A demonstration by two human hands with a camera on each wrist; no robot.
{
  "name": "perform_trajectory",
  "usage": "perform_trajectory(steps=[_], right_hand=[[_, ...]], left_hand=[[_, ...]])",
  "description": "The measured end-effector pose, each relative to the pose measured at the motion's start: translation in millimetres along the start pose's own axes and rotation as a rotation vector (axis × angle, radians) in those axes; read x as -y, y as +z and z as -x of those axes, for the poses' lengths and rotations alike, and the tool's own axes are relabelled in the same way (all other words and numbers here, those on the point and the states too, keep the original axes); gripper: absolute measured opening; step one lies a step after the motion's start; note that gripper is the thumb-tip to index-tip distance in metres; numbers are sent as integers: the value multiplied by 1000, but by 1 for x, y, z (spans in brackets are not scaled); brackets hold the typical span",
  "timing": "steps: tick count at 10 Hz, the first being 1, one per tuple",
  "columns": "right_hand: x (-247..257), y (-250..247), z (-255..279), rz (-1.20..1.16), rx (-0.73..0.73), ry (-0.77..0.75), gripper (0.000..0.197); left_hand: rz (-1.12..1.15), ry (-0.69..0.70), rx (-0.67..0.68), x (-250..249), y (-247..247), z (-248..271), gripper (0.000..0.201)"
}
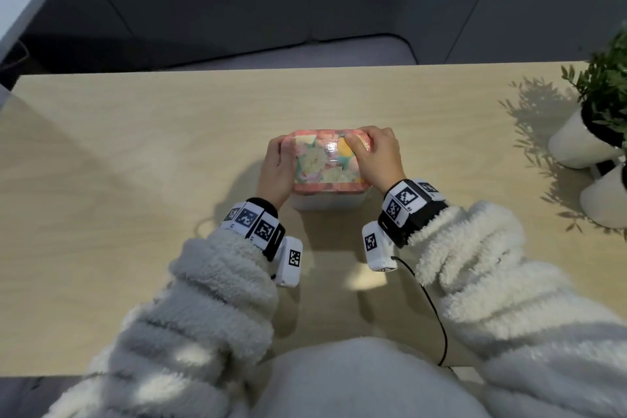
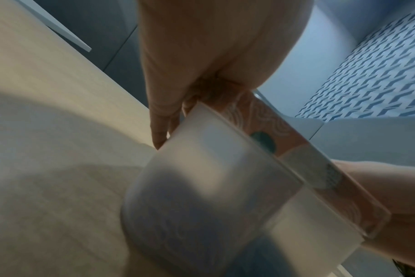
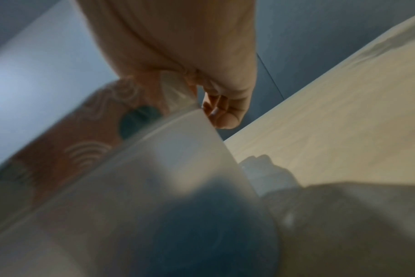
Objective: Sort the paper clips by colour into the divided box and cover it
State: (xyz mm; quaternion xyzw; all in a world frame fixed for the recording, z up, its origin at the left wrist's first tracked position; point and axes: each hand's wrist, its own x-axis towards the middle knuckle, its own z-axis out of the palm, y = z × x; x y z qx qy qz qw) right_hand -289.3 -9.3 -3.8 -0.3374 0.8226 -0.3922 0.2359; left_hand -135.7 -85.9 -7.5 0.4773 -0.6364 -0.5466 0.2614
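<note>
A translucent white box (image 1: 325,202) stands in the middle of the wooden table (image 1: 135,153), with a pink floral lid (image 1: 324,163) lying on top of it. My left hand (image 1: 276,168) grips the lid's left end, thumb on top and fingers down the side. My right hand (image 1: 375,158) grips the right end the same way. In the left wrist view the lid's pink rim (image 2: 296,150) sits over the frosted box wall (image 2: 201,187). The right wrist view shows the rim (image 3: 66,150) above the box wall (image 3: 154,187). No paper clips are visible; the lid hides the inside.
Two white pots (image 1: 580,146) with a green plant (image 1: 607,85) stand at the table's right edge. A grey seat (image 1: 305,52) lies beyond the far edge. A black cable (image 1: 437,312) runs from my right wrist toward the near edge.
</note>
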Motion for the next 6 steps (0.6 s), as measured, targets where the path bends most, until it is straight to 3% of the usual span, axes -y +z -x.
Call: perform_trajectory(steps=[2,5,6], right_hand=[[2,4,1,15,-30,17,38],[7,3,-2,132,-12,-12,42],[2,5,-4,94,-29,-9,42]], left_hand=[[-1,3,-41,0,4,-7,29],[-45,48,10,10,2,-12,22],[-25,21,11,4,2,-13,30]])
